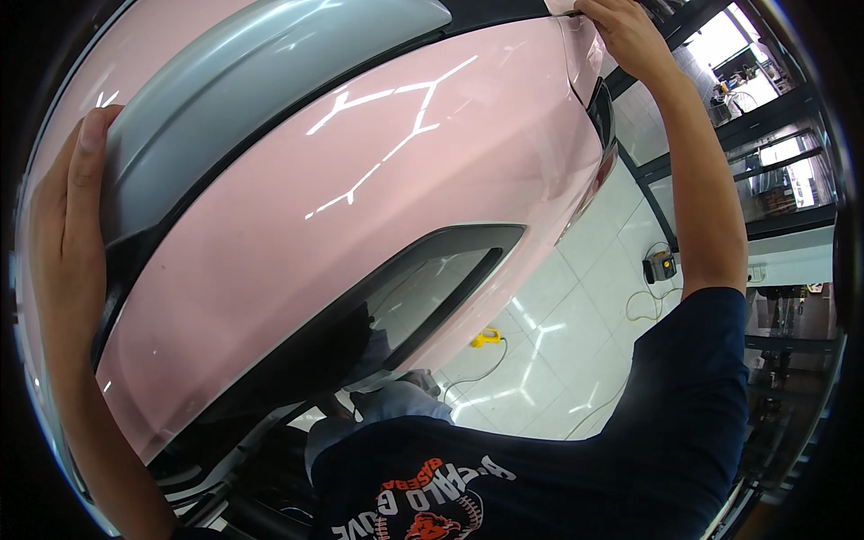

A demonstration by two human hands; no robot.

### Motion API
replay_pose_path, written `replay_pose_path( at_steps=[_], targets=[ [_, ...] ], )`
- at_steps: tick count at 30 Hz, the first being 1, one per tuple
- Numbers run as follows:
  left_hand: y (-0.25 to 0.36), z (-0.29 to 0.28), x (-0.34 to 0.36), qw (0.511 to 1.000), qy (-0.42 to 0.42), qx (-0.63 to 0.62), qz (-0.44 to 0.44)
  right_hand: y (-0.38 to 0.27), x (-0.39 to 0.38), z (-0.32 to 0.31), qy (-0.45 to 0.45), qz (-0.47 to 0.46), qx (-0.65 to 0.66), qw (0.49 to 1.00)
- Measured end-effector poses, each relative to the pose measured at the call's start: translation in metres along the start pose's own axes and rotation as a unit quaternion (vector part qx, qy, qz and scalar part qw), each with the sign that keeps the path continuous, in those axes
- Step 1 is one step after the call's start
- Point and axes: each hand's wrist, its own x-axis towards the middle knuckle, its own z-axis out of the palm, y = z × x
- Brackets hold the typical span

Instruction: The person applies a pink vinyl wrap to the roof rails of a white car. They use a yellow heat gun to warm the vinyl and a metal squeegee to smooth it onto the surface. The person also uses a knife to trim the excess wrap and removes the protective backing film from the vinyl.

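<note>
While the L hand is set against the L end of the grey panel, long axis slanted up-R on the pink car, the R hand is placed farther off, at the car's upper-R edge, & either grip's closure can't be told.

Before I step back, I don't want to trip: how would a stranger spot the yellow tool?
Beside the pink car is pale tiled floor. The yellow tool lies there, trailing a cord; unlike the black device farther right, it's mostly yellow.
</note>
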Motion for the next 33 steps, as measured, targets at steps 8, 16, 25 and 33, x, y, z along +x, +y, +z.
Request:
replay_pose_path(
  at_steps=[8,16,25,33],
  targets=[
    [0.020,-0.008,0.007,0.989,-0.080,-0.112,-0.050,0.006,0.002,-0.004,-0.017,-0.022,-0.045,0.999],
    [-0.003,-0.021,0.003,0.992,0.003,-0.071,0.101,0.023,0.007,0.021,0.009,-0.026,-0.050,0.998],
    [0.023,-0.043,-0.009,0.952,-0.051,-0.302,0.029,-0.014,0.005,-0.002,0.131,0.187,0.291,0.929],
    [-0.120,-0.118,-0.088,0.967,0.100,-0.159,0.169,-0.230,0.101,-0.088,0.157,0.010,0.373,0.914]
  ],
)
